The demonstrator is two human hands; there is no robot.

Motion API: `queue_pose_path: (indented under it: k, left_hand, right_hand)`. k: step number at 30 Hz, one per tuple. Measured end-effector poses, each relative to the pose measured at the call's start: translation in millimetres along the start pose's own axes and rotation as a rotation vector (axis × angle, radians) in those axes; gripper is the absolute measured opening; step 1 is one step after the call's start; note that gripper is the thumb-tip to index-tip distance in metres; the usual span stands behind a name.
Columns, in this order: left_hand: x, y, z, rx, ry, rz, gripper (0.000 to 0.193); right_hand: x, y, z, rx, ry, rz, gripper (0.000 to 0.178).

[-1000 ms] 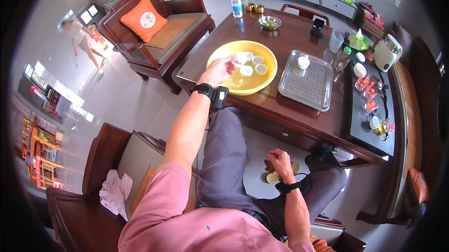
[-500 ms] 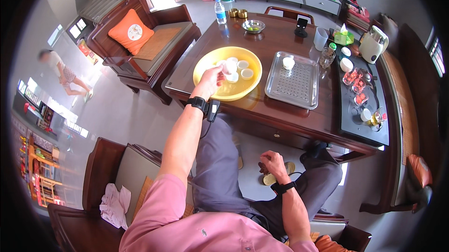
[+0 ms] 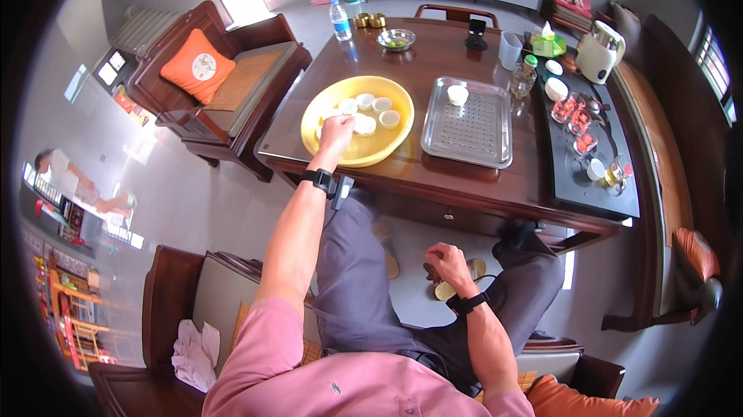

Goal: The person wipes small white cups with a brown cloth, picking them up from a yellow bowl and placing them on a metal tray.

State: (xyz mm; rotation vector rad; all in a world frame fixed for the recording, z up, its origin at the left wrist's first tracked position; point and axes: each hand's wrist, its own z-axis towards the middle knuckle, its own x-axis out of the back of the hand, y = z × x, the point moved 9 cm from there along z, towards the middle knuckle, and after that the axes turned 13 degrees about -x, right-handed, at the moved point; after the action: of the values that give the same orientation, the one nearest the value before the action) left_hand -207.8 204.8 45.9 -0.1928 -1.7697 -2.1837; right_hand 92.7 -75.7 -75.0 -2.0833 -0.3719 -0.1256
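Observation:
A yellow basin (image 3: 357,159) stands near the table's left front edge, with several small white cups (image 3: 389,118) in it and what looks like shallow water. My left hand (image 3: 336,134) reaches into it. Its fingers are pinched at a white cup (image 3: 364,124), though the fingertips partly hide the grip. To the basin's right lies a perforated metal tray (image 3: 467,129), bearing one white cup (image 3: 457,95) near its far side. My right hand (image 3: 449,264) hangs between my knees, away from the table. Its fingers are curled, and I see nothing in them.
On the right, a black tea board (image 3: 579,175) holds glasses of reddish pieces (image 3: 570,115) and a white kettle (image 3: 600,53). Farther back stand a water bottle (image 3: 340,20) and a metal bowl (image 3: 396,40). A person (image 3: 77,185) is at the far left.
My left hand has shifted down and left inside the basin, from a cup held higher among the others. The view has turned slightly. My right hand stays curled between my knees.

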Motion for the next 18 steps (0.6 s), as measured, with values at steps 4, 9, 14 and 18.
queue_pose_path:
  k: [4,9,14,18]
  left_hand:
    - [-9,22,-6,-0.267,0.016,0.394,0.026]
    - [-27,1,-12,0.119,0.015,-0.283,0.026]
    - [-21,5,-7,0.028,0.12,-0.173,0.026]
    - [-23,32,2,-0.216,0.092,0.023,0.027]
  right_hand:
    - [9,8,1,-0.094,-0.043,0.097,0.023]
    - [59,-38,-2,-0.005,-0.138,0.498,0.028]
    - [113,-113,4,0.222,-0.167,0.745,0.026]
    - [132,-138,31,0.318,-0.17,0.701,0.018]
